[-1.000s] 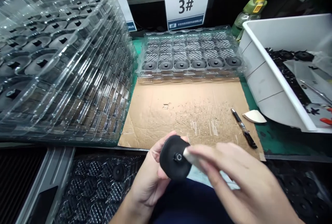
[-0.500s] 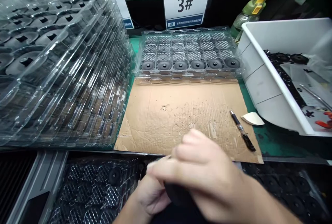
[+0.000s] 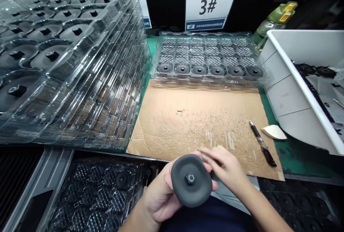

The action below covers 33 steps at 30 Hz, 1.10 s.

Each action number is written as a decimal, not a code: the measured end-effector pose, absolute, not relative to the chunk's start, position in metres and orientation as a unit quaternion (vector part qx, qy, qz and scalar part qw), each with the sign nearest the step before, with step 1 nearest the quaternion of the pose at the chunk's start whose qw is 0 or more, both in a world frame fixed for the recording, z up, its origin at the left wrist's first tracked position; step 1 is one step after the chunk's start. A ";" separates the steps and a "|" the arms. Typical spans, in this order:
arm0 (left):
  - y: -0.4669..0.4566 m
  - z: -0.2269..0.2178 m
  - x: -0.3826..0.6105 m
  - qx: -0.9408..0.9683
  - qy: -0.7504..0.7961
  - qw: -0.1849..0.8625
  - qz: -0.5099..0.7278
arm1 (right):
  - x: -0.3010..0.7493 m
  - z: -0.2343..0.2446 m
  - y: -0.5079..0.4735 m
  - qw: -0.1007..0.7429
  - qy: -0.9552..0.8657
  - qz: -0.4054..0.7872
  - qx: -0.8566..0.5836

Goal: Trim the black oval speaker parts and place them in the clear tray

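Note:
A dark grey round disc [image 3: 191, 180] with a small hub in its middle faces me at the bottom centre. My left hand [image 3: 158, 198] cups it from the left and below, fingers wrapped behind it. My right hand [image 3: 225, 167] grips the disc's right edge, its fingers curled behind the rim. Both hands hover over my lap, just in front of the brown cardboard sheet [image 3: 204, 124]. Beyond the cardboard lies a clear blister tray [image 3: 208, 51] whose front row holds several similar discs.
A tall stack of clear trays with discs [image 3: 61, 63] fills the left. A white bin [image 3: 295, 92] of black parts stands right. A black knife [image 3: 262, 142] and a pale scrap [image 3: 274, 131] lie near it. A patterned tray [image 3: 102, 192] with one disc sits below left.
My right hand, which covered the disc half a second ago, has slid to its right edge, so the disc's hub face shows again. The camera view shifted a little.

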State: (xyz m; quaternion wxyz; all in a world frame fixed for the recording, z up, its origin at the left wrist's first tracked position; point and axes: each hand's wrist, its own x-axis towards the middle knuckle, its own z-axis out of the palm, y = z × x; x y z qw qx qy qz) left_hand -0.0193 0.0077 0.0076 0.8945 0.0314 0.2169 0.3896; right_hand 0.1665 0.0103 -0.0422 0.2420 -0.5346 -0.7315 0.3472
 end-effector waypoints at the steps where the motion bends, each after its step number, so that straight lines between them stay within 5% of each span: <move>1: 0.007 0.008 -0.020 0.033 0.217 0.894 0.390 | 0.166 -0.030 0.011 0.263 -0.718 0.337 -0.549; 5: 0.003 0.009 -0.020 0.026 0.244 0.892 0.380 | 0.150 0.034 0.019 0.378 -0.768 0.264 -0.444; 8: -0.002 0.005 -0.021 0.033 0.265 0.865 0.424 | 0.134 0.048 0.033 0.355 -0.844 0.208 -0.344; 12: -0.010 -0.005 -0.031 0.053 0.278 0.813 0.510 | 0.140 0.004 0.044 0.281 -0.763 0.311 -0.491; 18: -0.014 -0.005 -0.038 0.058 0.301 0.808 0.503 | 0.155 -0.059 0.018 0.258 -0.724 0.400 -0.500; 24: -0.013 0.002 -0.029 0.080 0.307 0.800 0.509 | 0.131 0.014 0.011 0.396 -0.657 0.322 -0.555; 26: -0.014 0.003 -0.027 0.082 0.322 0.795 0.507 | 0.119 0.041 0.007 0.442 -0.704 0.286 -0.476; 29: -0.016 0.006 -0.026 0.085 0.329 0.793 0.505 | 0.108 0.061 0.000 0.403 -0.779 0.313 -0.365; 33: -0.017 0.011 -0.021 0.102 0.333 0.800 0.488 | 0.102 0.061 0.000 0.371 -0.787 0.280 -0.406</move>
